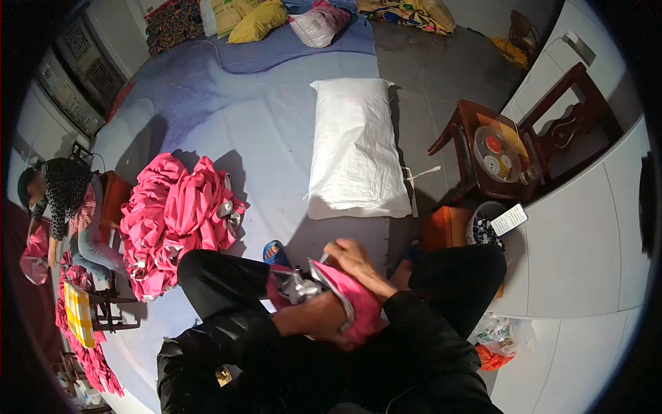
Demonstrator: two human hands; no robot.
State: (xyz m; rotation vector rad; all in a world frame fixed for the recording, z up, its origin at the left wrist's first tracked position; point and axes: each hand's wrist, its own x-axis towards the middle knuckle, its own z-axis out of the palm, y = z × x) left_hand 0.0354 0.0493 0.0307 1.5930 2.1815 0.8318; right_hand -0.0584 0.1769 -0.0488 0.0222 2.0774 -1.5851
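In my lap lies a pink cloth piece (364, 303) with a silvery inner side. My right hand (349, 257) is closed on its upper edge, fingers curled. From the left, my left hand (321, 316) reaches into the folds of the same cloth, and its fingers are hidden there. Left of my knee is a large heap of pink cloth (178, 214) with silver patches showing. Straight ahead, a full white sack (358, 148) lies flat on the floor, a tie string at its near right corner.
At right stands a wooden chair (491, 148) holding a round tray. Below it are an orange box (447, 229) and a bin (488, 224) with a white card on its rim. A co-worker (72, 200) sits far left beside a yellow checked stool (79, 314). Sacks (258, 22) line the back.
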